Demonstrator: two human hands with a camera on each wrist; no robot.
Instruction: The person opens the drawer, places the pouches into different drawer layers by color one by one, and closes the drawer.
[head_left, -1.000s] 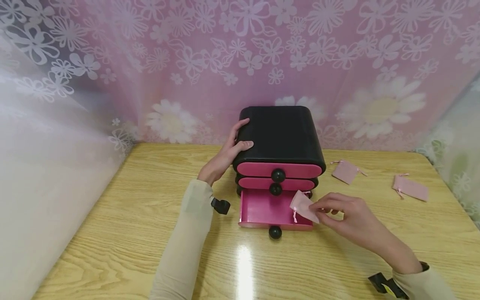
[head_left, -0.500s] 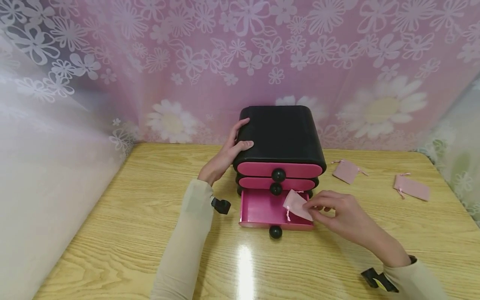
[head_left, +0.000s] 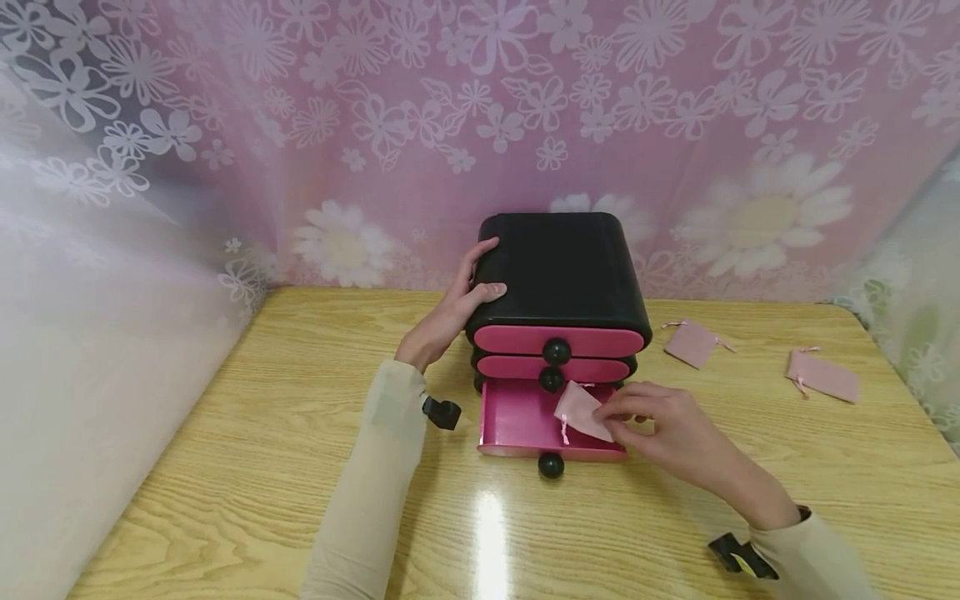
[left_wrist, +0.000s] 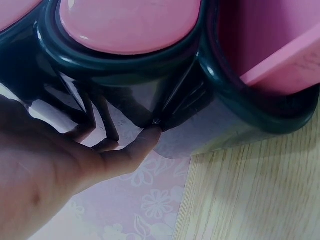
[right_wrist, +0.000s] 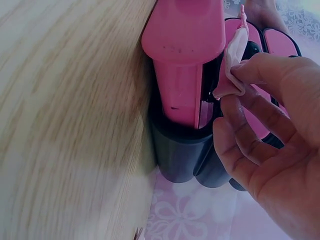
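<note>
A black mini chest of drawers (head_left: 561, 267) with pink fronts stands on the table, its bottom drawer (head_left: 513, 417) pulled out. My left hand (head_left: 446, 312) rests against its left side, fingertips and thumb reaching onto the top edge in the head view. In the left wrist view, the fingers (left_wrist: 137, 150) touch the glossy black side. A pale pink drawstring pouch (head_left: 579, 412) hangs over the right part of the open drawer. My right hand (head_left: 671, 429) pinches it by one end between thumb and fingers. The right wrist view shows the pouch (right_wrist: 234, 62) edge-on beside the drawer.
Two more pink drawstring pouches lie on the table at the right: one pouch (head_left: 692, 343) near the chest, another pouch (head_left: 822, 375) farther out. The two upper drawers are closed, with black ball knobs (head_left: 557, 351). A floral curtain (head_left: 420, 125) hangs behind the wooden table (head_left: 247, 442).
My right hand has moved left with the pouch, from the drawer's right edge to over its inside. The left hand and the chest have stayed in place.
</note>
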